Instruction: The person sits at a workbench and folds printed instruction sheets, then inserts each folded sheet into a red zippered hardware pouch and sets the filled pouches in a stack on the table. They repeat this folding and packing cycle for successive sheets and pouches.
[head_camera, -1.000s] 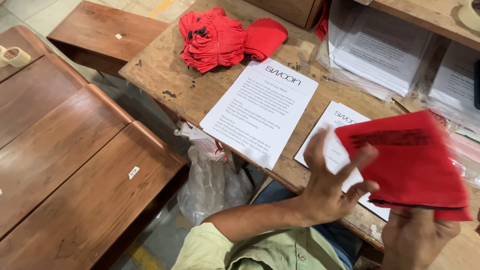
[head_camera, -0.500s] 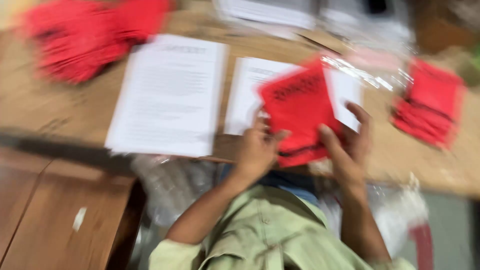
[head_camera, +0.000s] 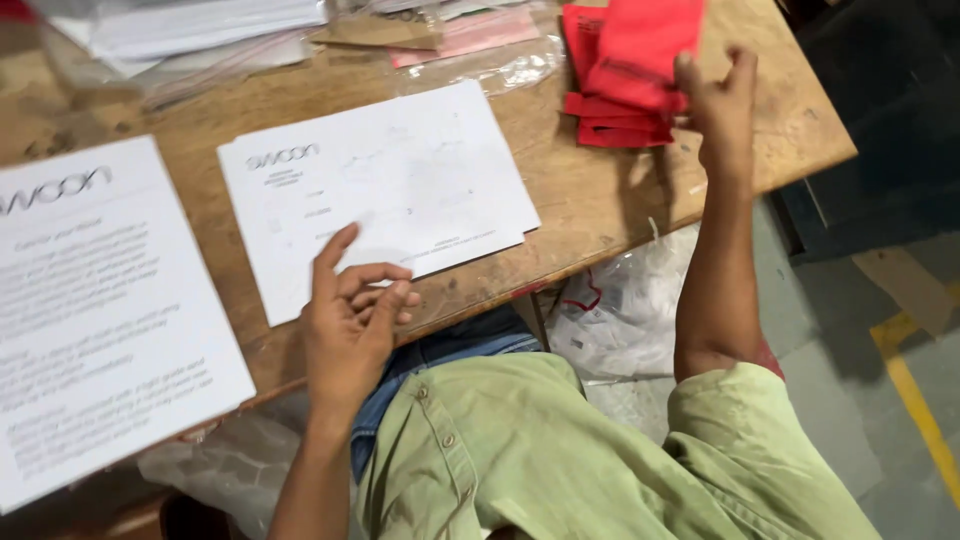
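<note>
My right hand (head_camera: 718, 108) reaches to the far right of the wooden table (head_camera: 600, 200) and holds a flat red fabric piece (head_camera: 640, 45) over a stack of folded red pieces (head_camera: 600, 118). My left hand (head_camera: 350, 320) hovers empty at the table's near edge, fingers loosely curled, its index finger over the corner of a white printed sheet (head_camera: 400, 180). A second, larger white sheet (head_camera: 90, 310) lies to the left.
Clear plastic bags and papers (head_camera: 200, 40) are piled at the table's back. A crumpled plastic bag (head_camera: 620, 310) sits under the table on the right, another bag (head_camera: 220, 465) at lower left. A yellow floor line (head_camera: 915, 400) runs at the right.
My right hand has carried the red piece from in front of me to the stack at the right. My left hand has let go of it. The view has swung rightward.
</note>
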